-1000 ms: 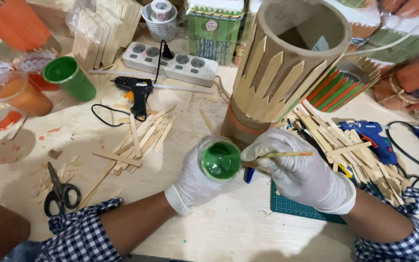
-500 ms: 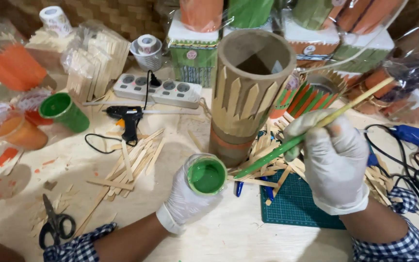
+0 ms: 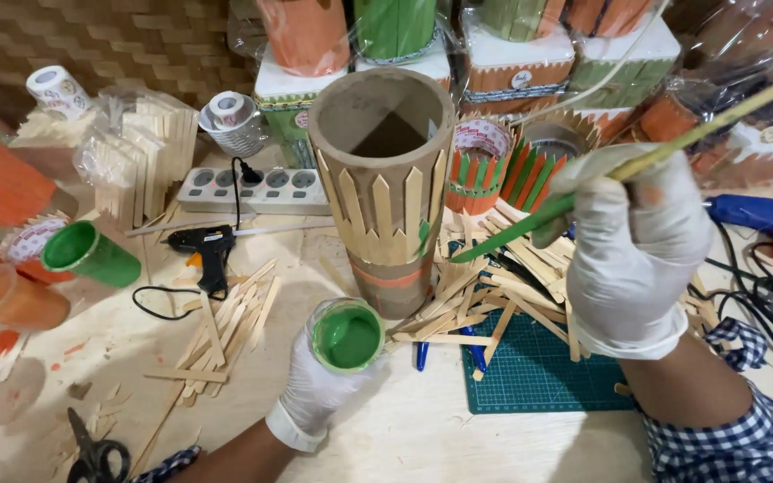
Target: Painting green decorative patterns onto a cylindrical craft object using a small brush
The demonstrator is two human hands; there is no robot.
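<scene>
Green paint cup (image 3: 347, 337) | held in left hand (image 3: 319, 389) | right hand (image 3: 632, 246) grips green-tipped brush (image 3: 530, 220) | tip beside stick-clad tube (image 3: 385, 183)

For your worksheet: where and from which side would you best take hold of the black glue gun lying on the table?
Grip the black glue gun by its handle, coming from above. It lies flat on its side, handle pointing towards the person, with bare table around it; its cord trails left, so lift gently.

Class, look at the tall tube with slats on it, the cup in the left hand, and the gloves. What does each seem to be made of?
Tall tube: probably cardboard, matt brown with a thick rim; its slats look like pale bare wood. Cup: apparently clear plastic, glossy, holding green paint. Gloves on the left hand and right hand: thin white latex or similar, wrinkled.
</scene>
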